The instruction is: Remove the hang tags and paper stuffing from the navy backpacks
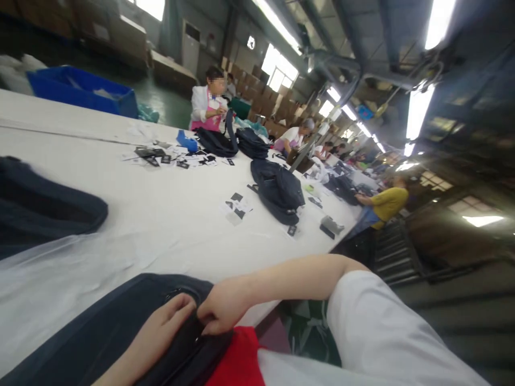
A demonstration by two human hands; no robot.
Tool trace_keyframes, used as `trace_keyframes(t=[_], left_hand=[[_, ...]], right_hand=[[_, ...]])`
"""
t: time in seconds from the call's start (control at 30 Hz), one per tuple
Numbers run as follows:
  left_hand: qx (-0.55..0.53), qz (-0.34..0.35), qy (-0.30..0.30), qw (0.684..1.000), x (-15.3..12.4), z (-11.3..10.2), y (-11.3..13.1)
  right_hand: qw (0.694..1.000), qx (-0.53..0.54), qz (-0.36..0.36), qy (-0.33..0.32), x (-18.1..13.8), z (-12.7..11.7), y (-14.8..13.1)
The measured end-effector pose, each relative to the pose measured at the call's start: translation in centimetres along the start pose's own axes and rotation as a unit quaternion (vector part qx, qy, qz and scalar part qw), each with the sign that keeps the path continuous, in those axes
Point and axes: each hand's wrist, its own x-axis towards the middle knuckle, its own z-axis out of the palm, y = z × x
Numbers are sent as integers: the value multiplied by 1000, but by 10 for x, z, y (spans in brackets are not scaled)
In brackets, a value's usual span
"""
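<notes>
A dark navy backpack point(100, 327) lies at the near edge of the long white table point(169, 214), right in front of me. My left hand point(161, 327) rests on its black top part, fingers curled against the fabric. My right hand point(219, 308) is closed in a pinch on the same black part, by what looks like a zipper. The two hands touch each other. Under the backpack's edge shows red cloth point(237, 359).
Another navy bag point(44, 206) lies at the left on clear plastic film point(60, 268). More backpacks point(279, 190) and scattered black-and-white tags point(237, 206) lie farther along the table. Other people work at the far end and right side. A blue bin point(80, 88) stands beyond.
</notes>
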Motion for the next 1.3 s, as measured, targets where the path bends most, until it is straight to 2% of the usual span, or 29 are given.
trace_keyframes(t=[0.1, 0.2, 0.27, 0.37, 0.4, 0.5, 0.57, 0.6, 0.67, 0.77, 0.87, 0.97, 1.07, 1.13, 1.2, 1.3], left_hand=[[-21, 34, 10, 999, 4, -1, -7], [-44, 46, -21, 998, 5, -3, -9], [-45, 44, -47, 997, 2, -3, -4], [-36, 45, -73, 996, -2, 0, 7], [-39, 41, -78, 995, -2, 2, 10], [-52, 2, -74, 996, 1, 5, 12], [-63, -13, -68, 996, 2, 5, 11], [-69, -11, -59, 996, 1, 3, 10], [-70, 4, -19, 997, -1, -2, 10], [-67, 8, 82, 994, -5, -16, 4], [-98, -25, 159, 982, -9, -35, -4], [-123, -56, 212, 968, -18, -61, -8], [-144, -67, 304, 939, -39, -97, -10], [-150, -71, 403, 900, -60, -124, -13], [-140, -74, 506, 848, -86, -149, -18], [-119, -76, 608, 781, -125, -167, -27]], right_hand=[[998, 31, 58, 17, -2, 5, 1], [992, 68, 90, 56, -7, 12, 5], [983, 130, 73, 110, -14, 16, 3], [948, 267, -6, 172, -24, 19, -6], [932, 315, -24, 177, -26, 20, -10], [878, 456, -34, 140, -23, 22, -17], [862, 488, -34, 132, -23, 22, -21], [867, 477, -32, 144, -25, 20, -21], [896, 401, -20, 191, -34, 15, -17], [945, 224, -40, 236, -50, 10, -6], [958, 99, -84, 257, -48, 21, 1], [941, 57, -83, 324, -21, 37, 2], [925, 123, -63, 354, 12, 31, 10], [904, 204, -44, 374, 25, 10, 19], [866, 274, -31, 417, 30, -17, 30], [796, 350, -27, 494, 25, -53, 43]])
